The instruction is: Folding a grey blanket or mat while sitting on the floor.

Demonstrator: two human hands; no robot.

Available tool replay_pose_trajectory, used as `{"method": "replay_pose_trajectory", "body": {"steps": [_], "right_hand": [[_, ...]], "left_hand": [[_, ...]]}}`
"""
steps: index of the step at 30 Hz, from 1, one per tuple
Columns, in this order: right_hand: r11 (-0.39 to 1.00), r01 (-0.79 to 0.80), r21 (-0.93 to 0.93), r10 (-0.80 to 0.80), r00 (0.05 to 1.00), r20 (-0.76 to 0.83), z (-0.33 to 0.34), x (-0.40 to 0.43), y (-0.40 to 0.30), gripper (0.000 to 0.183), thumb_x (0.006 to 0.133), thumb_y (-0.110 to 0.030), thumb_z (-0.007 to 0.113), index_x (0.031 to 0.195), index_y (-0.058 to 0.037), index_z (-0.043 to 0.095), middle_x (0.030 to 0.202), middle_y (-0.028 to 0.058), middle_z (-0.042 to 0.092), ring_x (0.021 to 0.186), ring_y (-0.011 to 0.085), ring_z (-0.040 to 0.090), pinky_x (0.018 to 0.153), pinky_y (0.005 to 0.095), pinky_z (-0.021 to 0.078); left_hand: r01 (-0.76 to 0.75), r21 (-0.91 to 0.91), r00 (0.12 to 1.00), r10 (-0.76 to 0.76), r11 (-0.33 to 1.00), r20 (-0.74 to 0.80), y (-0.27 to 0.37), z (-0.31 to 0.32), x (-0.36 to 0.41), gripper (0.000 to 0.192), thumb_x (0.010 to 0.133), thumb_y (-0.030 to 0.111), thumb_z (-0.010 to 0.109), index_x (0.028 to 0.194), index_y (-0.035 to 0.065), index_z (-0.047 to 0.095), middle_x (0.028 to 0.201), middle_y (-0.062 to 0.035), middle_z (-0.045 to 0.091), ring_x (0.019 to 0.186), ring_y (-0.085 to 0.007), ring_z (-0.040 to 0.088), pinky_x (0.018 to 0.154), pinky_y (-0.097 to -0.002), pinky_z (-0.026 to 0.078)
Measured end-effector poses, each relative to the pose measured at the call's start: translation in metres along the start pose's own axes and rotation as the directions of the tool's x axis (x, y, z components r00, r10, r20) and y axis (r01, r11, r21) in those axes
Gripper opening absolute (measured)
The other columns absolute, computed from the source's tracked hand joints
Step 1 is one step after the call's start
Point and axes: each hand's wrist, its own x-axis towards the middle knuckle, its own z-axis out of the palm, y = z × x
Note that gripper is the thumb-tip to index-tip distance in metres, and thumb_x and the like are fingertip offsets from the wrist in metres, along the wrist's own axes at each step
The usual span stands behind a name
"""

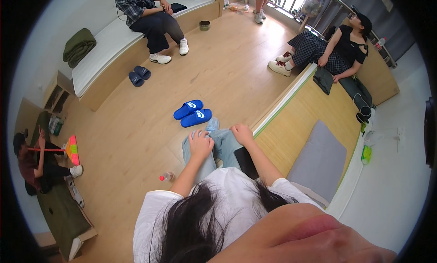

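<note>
My left hand (201, 145) rests on the left knee of my light blue jeans (225, 145), its fingers apart and bent over the denim. Beside it, my right hand (243, 134) lies at the right knee with its fingers curled together; nothing shows in it, though the palm side is hidden. A black smartphone (246, 163) lies against my right thigh, below the right forearm. Past my knees, a pair of blue Nike slides (193, 113) sits on the wooden floor. Left of my legs is a clear bottle with a red cap (167, 176).
To my right, a bed mat (276, 140) bears a grey cushion (319, 160). One person (344, 55) sits at its far end, another (146, 20) on the bed opposite, a third (37, 160) at left near a broom (72, 150). Dark slippers (139, 76) lie by the opposite bed.
</note>
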Motion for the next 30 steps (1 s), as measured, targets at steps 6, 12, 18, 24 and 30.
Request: {"method": "replay_pose_trajectory", "body": {"steps": [6, 12, 18, 24, 30], "right_hand": [[0.999, -0.009, 0.032, 0.010, 1.000, -0.016, -0.001, -0.001, 0.000, 0.034, 0.083, -0.032, 0.047, 0.086, -0.0071, 0.071, 0.091, 0.0188, 0.066, 0.087, 0.0381, 0.062, 0.078, 0.0479, 0.0493], [0.996, 0.060, 0.060, -0.059, 0.998, -0.023, -0.011, -0.006, -0.007, 0.029, 0.081, -0.029, 0.048, 0.089, -0.0152, 0.072, 0.095, 0.0139, 0.067, 0.091, 0.0343, 0.063, 0.079, 0.0445, 0.0501], [0.998, 0.027, 0.052, -0.026, 1.000, -0.010, -0.013, -0.008, -0.009, 0.028, 0.081, -0.029, 0.049, 0.090, -0.0155, 0.072, 0.095, 0.0143, 0.067, 0.089, 0.0345, 0.063, 0.079, 0.0446, 0.0506], [0.998, 0.025, 0.060, -0.024, 1.000, -0.019, -0.013, -0.008, -0.010, 0.028, 0.081, -0.029, 0.049, 0.090, -0.0161, 0.072, 0.093, 0.0141, 0.067, 0.089, 0.0345, 0.063, 0.078, 0.0445, 0.0508], [0.996, 0.044, 0.072, -0.042, 0.998, -0.038, -0.010, -0.006, -0.006, 0.027, 0.081, -0.029, 0.050, 0.089, -0.0153, 0.072, 0.092, 0.0140, 0.067, 0.088, 0.0343, 0.063, 0.077, 0.0441, 0.0508]], "left_hand": [[-0.022, -0.007, 1.000, 0.022, 1.000, -0.017, 0.001, -0.001, 0.001, 0.024, 0.080, 0.025, 0.055, 0.075, 0.0091, 0.073, 0.111, -0.0009, 0.063, 0.118, -0.0263, 0.047, 0.104, -0.0504, 0.025], [-0.009, 0.008, 1.000, 0.009, 1.000, 0.000, 0.000, 0.001, 0.001, 0.024, 0.080, 0.025, 0.055, 0.076, 0.0092, 0.073, 0.112, -0.0003, 0.062, 0.118, -0.0255, 0.046, 0.104, -0.0500, 0.024], [-0.012, 0.015, 1.000, 0.012, 1.000, -0.004, 0.000, 0.000, 0.001, 0.025, 0.080, 0.025, 0.055, 0.076, 0.0089, 0.073, 0.112, -0.0003, 0.062, 0.118, -0.0255, 0.046, 0.104, -0.0499, 0.024], [-0.023, 0.002, 1.000, 0.023, 1.000, -0.013, 0.001, -0.002, 0.000, 0.026, 0.080, 0.026, 0.054, 0.074, 0.0092, 0.073, 0.111, -0.0005, 0.063, 0.118, -0.0261, 0.046, 0.104, -0.0498, 0.024], [-0.023, 0.015, 1.000, 0.023, 1.000, 0.014, 0.004, -0.008, 0.002, 0.026, 0.080, 0.027, 0.055, 0.078, 0.0096, 0.073, 0.110, -0.0014, 0.062, 0.117, -0.0262, 0.046, 0.103, -0.0490, 0.026]]}}
